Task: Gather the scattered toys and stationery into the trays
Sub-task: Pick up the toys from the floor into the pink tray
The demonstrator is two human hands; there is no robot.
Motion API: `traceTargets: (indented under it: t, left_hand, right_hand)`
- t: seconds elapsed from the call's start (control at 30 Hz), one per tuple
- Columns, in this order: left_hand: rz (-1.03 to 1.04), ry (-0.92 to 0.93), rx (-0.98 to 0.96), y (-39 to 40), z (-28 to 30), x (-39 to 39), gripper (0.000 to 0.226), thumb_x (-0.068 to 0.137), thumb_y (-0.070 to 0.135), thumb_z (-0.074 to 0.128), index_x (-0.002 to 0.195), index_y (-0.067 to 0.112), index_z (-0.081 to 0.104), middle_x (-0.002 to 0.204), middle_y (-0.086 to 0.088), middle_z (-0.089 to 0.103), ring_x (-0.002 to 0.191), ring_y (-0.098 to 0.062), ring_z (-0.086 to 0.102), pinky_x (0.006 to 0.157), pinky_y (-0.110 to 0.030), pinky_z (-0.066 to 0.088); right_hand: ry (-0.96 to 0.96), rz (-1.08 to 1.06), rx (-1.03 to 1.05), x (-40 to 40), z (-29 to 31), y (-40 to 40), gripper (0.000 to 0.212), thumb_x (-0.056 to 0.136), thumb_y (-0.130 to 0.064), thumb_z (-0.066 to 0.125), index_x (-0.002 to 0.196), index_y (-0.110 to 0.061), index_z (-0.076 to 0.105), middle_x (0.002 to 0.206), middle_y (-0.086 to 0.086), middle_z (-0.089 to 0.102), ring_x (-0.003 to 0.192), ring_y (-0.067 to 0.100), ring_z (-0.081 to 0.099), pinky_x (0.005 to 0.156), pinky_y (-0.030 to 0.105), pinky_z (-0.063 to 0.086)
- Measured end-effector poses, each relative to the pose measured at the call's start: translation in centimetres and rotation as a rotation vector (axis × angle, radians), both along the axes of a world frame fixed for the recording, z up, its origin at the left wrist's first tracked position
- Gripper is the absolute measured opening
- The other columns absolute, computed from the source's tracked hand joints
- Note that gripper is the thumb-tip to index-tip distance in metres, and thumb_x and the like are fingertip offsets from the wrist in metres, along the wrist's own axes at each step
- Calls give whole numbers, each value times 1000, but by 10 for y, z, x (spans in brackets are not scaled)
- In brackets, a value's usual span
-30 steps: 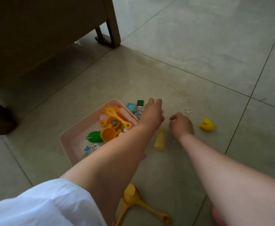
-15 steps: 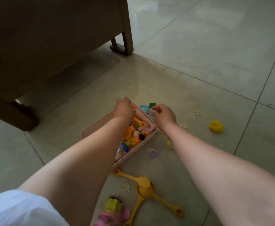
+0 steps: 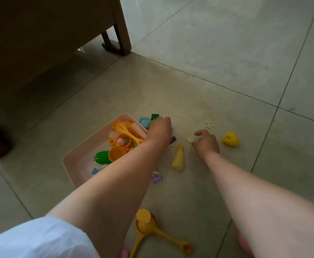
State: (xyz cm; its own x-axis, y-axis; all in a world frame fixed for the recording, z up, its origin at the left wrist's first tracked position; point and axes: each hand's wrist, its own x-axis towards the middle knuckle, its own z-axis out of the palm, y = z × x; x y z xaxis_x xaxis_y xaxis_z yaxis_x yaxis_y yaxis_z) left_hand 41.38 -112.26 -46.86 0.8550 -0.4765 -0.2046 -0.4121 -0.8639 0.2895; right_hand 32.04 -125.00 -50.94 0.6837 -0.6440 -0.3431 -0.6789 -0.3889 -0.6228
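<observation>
Here, no legible writing, left hand (image 3: 159,133) grip hidden beside pink tray (image 3: 74,161), right hand (image 3: 206,143) loosely curled, holding nothing.

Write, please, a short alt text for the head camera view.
A person's left hand and right hand reach down to small toys scattered on a tiled floor beside a pink tray partly filled with toys. A yellow duck lies to the right.
</observation>
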Motion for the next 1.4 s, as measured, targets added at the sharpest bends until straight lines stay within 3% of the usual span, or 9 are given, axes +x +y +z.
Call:
traceTargets:
  t: [0.07, 0.3, 0.53, 0.7, 0.83, 0.93, 1.13, 1.3, 1.4]
  left_hand:
    - [21, -35, -11, 5, -4, 5, 24, 86, 3, 54, 109, 9, 56, 115, -16, 57, 99, -32, 60, 84, -39, 54]
    - [107, -261, 238, 14, -4, 37, 27, 88, 8, 49, 113, 14, 59, 114, -11, 60, 111, -31, 50, 85, -35, 38]
    - [160, -148, 325, -2, -10, 34, 23, 84, 14, 56, 106, 20, 59, 110, -7, 62, 110, -29, 51, 91, -37, 35]
    - [175, -15, 280, -9, -10, 36, 27, 85, 11, 57, 113, 10, 55, 114, -12, 59, 105, -30, 59, 82, -37, 48]
    - [136, 62, 381, -10, -7, 32, 32, 87, 18, 62, 116, 6, 57, 114, -11, 55, 104, -28, 59, 84, -35, 49]
    - [81, 75, 375, -8, -5, 24, 36, 87, 27, 65, 116, 7, 58, 108, -10, 55, 98, -27, 61, 73, -33, 48]
    - [92, 211, 151, -7, 4, 17, 28, 83, 25, 69, 108, 11, 67, 106, -9, 65, 96, -26, 63, 85, -38, 55]
    - [227, 174, -270, 12, 30, 18, 16, 83, 28, 74, 85, 14, 65, 87, -3, 66, 82, -18, 61, 66, -27, 42]
    - [343, 154, -362, 32, 46, 24, 15, 84, 26, 73, 84, 13, 66, 81, -1, 65, 76, -16, 60, 64, -26, 43]
  right_hand:
    - [-24, 37, -1, 4, 0, 3, 36, 86, -19, 67, 121, -21, 57, 125, 15, 49, 106, 33, 59, 93, 29, 43]
    - [-43, 28, -61, 11, -15, 1, 27, 82, -21, 71, 107, -17, 61, 121, 13, 47, 100, 32, 60, 89, 30, 44]
    - [-37, 8, -47, 16, -18, -1, 25, 81, -24, 74, 99, -17, 59, 118, 9, 48, 99, 29, 59, 88, 31, 44]
    - [-48, 32, -34, 13, -19, 0, 25, 80, -22, 74, 100, -17, 58, 118, 9, 48, 97, 27, 60, 88, 32, 45]
    - [-39, 76, -15, 9, -19, -3, 27, 79, -19, 74, 100, -15, 58, 117, 10, 52, 99, 26, 59, 87, 31, 44]
    - [-20, 72, 10, 6, -17, -1, 26, 79, -18, 74, 99, -15, 59, 113, 11, 58, 103, 27, 58, 86, 31, 45]
    - [-30, -66, 145, 1, -2, -2, 24, 85, -17, 66, 108, -15, 63, 114, 11, 65, 108, 29, 59, 86, 27, 43]
    - [-134, -64, 192, 15, 23, 15, 22, 88, -24, 64, 108, -14, 66, 114, 11, 68, 102, 30, 64, 90, 35, 51]
    - [-218, -25, 262, 32, 41, 41, 24, 87, -22, 68, 110, -14, 67, 107, 4, 67, 97, 24, 65, 86, 34, 53]
